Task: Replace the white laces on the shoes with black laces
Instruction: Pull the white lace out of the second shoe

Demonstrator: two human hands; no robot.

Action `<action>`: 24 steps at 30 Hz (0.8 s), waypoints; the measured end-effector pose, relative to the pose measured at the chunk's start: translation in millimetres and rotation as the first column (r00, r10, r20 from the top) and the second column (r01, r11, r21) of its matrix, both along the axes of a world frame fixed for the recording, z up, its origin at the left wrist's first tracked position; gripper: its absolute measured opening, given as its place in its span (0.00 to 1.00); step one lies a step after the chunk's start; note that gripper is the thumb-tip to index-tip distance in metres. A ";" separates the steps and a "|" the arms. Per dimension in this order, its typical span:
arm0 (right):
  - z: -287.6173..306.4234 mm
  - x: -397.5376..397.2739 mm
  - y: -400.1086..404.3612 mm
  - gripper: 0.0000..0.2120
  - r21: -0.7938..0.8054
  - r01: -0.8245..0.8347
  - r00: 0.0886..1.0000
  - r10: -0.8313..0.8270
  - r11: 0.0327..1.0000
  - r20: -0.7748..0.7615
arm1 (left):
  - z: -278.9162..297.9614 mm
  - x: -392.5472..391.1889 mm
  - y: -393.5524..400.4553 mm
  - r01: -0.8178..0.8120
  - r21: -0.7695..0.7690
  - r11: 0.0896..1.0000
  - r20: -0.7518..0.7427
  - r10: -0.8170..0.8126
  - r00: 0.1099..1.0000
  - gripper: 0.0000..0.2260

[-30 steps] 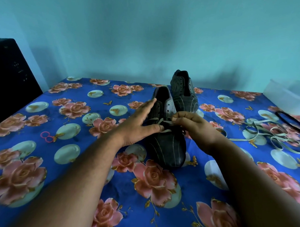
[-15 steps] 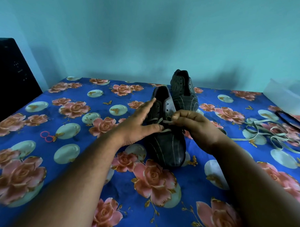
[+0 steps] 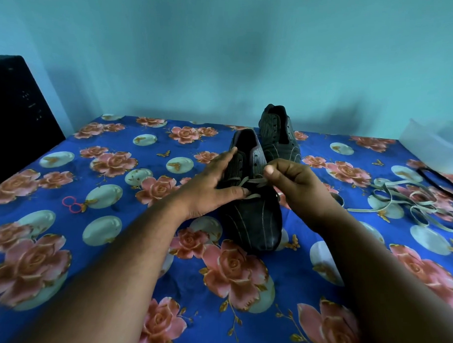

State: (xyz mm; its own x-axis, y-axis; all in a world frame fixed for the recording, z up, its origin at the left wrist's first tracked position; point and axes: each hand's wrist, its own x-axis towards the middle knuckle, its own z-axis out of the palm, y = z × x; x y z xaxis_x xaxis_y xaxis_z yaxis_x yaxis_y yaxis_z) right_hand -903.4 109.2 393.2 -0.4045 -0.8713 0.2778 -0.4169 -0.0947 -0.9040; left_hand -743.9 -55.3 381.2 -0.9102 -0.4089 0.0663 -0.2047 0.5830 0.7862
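Observation:
Two dark striped shoes stand on the floral blue cloth. The near shoe points its toe at me and has a white lace left in its lowest eyelets. My left hand rests on the shoe's left side, fingers straight, thumb pressing on the vamp. My right hand is curled and pinches the white lace just above the shoe's tongue. The far shoe stands behind with bare eyelets. A loose white lace lies in coils at the right, and a black lace lies beyond it.
A pale translucent plastic box sits at the far right by the wall. A black box stands at the left edge of the bed. Small pink rubber bands lie on the cloth at the left.
My right hand has lifted a little and pulled the white lace up from the near shoe. The left hand stays on the shoe.

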 end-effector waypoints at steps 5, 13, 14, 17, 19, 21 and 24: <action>5.1 0.8 0.8 0.21 -0.110 0.095 0.936 -0.051 0.989 0.347 | 0.1 0.2 0.2 -0.010 -0.005 1.000 -0.002 0.010 1.000 0.43; 3.3 7.7 -0.5 0.06 0.022 0.193 0.959 -0.183 0.981 -0.216 | 0.5 0.2 0.7 0.008 0.012 1.000 -0.003 -0.008 1.000 0.41; 4.3 7.3 0.3 0.06 0.010 0.165 0.974 -0.161 0.986 -0.162 | 0.3 -0.6 0.5 0.007 0.010 1.000 -0.006 -0.007 1.000 0.41; 7.2 8.4 0.4 0.11 -0.134 0.135 0.991 -0.131 0.982 0.035 | -0.7 -2.8 -1.4 -0.009 0.002 1.000 -0.013 0.009 1.000 0.45; 11.2 9.2 -0.4 0.12 -0.252 0.216 0.968 -0.173 0.943 0.181 | -0.9 -2.7 -1.9 -0.012 0.008 1.000 -0.014 0.012 1.000 0.47; 11.0 5.9 -1.6 0.12 -0.254 0.331 0.936 -0.281 0.909 0.214 | -1.8 -1.9 -2.4 -0.005 0.014 1.000 -0.019 0.005 1.000 0.45; -3.8 -6.7 -4.9 0.06 -0.113 0.437 0.885 -0.449 0.892 -0.121 | -3.2 -2.0 -1.8 0.013 0.034 0.999 -0.015 -0.012 1.000 0.44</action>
State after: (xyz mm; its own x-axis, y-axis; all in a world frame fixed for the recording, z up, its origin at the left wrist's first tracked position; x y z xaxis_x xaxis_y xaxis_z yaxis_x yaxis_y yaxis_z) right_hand -910.1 104.3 389.5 -0.6951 -0.5823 0.4216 -0.5538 0.0599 -0.8305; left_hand -745.9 -57.1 378.0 -0.9143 -0.3998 0.0657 -0.1861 0.5585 0.8083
